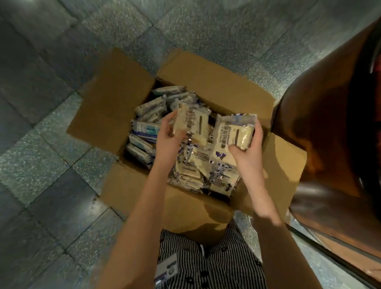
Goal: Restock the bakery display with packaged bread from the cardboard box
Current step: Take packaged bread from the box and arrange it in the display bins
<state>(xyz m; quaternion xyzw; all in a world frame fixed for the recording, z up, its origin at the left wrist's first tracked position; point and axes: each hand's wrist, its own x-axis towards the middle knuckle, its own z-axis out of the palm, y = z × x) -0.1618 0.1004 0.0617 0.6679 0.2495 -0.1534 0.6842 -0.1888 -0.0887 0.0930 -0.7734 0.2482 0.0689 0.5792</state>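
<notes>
Bread in sealed wrappers fills an open cardboard box [210,79], seen from above on a grey speckled tile floor [44,116]. All four flaps are folded outward. The left flap is spread flat over the tiles. The right flap reaches toward a dark brown wooden unit [327,139], possibly the side of the display, though too little of it is shown to be sure. The near flap is pressed close to the person's striped garment [223,266].

Inside the box, blue-and-white packets [146,129] are stacked on edge along the left and far walls. A loose heap of beige packets [195,173] is piled in the middle and right, up to the near wall.

Two bare forearms are stretched over the near flap. The left hand [170,141] is curled around the lower left edge of one beige packet [192,124]. The right hand [248,151] is clamped on the lower right corner of a second beige packet [233,131], with the fingers wrapped up its right edge. The hands are held apart, each with its own packet, and the two packets sit just beside each other over the heap.

Open floor is left on the box's left side and beyond its far flap. On the right, the wooden unit crowds the box closely.
</notes>
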